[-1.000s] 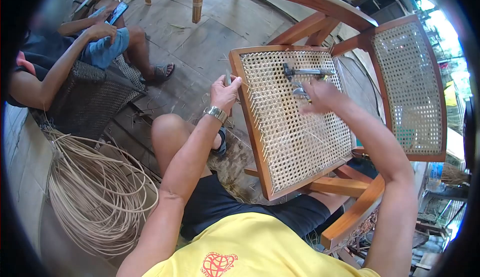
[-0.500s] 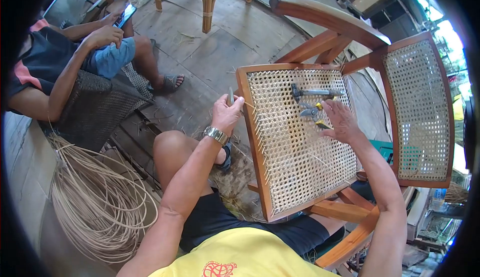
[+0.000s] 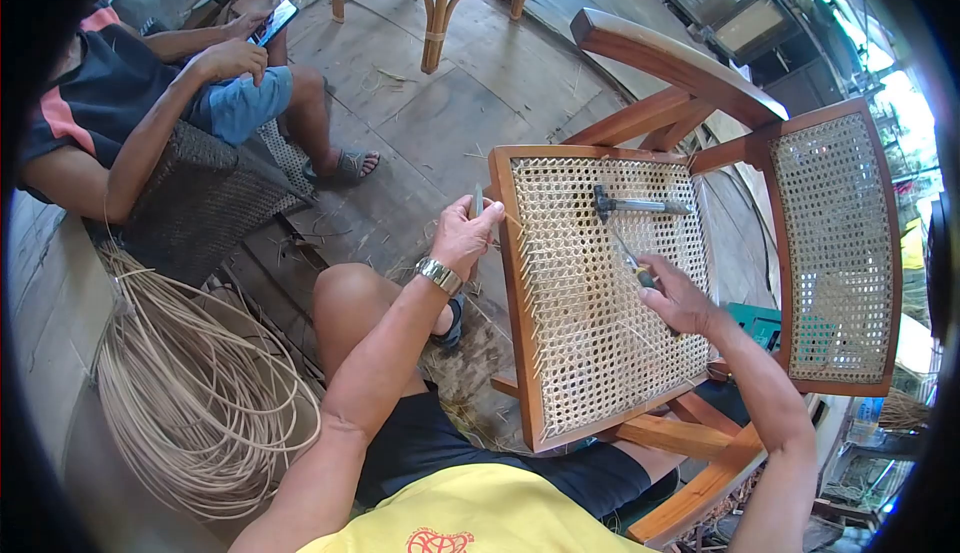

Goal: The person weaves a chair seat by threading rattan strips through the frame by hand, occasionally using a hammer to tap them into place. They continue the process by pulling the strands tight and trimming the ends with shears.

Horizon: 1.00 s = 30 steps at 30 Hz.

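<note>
Two hands at the tilted cane seat (image 3: 590,313). Left hand (image 3: 462,238): fingers curled round thin greyish piece (image 3: 477,201), beside wooden frame (image 3: 520,328). Right hand (image 3: 680,300): closed on yellow-and-dark-handled tool (image 3: 643,275), over weave. Hammer (image 3: 640,206) lies on seat.

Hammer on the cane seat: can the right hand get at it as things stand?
Probably yes: the hammer lies uncovered on the cane seat, just beyond the right hand. That hand holds a tool, which it may have to release first.

Panelled floor (image 3: 475,118), dull grey-brown, strewn with scraps (image 3: 395,76); rattan-legged chair (image 3: 437,28) beyond; bright daylight (image 3: 885,53) far right.
</note>
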Each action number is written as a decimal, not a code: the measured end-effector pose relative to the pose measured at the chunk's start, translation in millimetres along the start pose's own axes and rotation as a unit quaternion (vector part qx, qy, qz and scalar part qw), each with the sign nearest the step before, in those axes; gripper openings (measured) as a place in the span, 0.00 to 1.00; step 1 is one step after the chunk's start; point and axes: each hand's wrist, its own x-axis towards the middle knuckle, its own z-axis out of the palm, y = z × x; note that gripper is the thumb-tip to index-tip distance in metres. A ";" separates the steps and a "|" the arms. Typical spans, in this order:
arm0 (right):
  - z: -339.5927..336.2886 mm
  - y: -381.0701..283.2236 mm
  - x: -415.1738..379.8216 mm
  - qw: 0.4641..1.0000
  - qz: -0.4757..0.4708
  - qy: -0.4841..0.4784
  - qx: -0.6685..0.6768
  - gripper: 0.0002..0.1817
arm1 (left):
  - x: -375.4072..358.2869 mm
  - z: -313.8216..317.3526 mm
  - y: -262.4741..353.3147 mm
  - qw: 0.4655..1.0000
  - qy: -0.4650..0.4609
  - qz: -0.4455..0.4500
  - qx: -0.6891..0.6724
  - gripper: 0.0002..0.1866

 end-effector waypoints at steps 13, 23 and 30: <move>47.5 -124.7 76.8 0.737 0.158 -0.190 0.629 0.21 | 4.9 -1.7 -3.5 0.998 -0.016 0.002 -0.063 0.09; 64.0 -128.5 95.8 0.743 0.135 -0.135 0.642 0.22 | 16.2 -3.5 -9.7 0.999 -0.005 -0.010 -0.036 0.08; 65.0 -140.9 90.5 0.694 0.158 -0.102 0.695 0.19 | 12.7 -3.8 -7.4 0.999 -0.016 -0.011 -0.040 0.09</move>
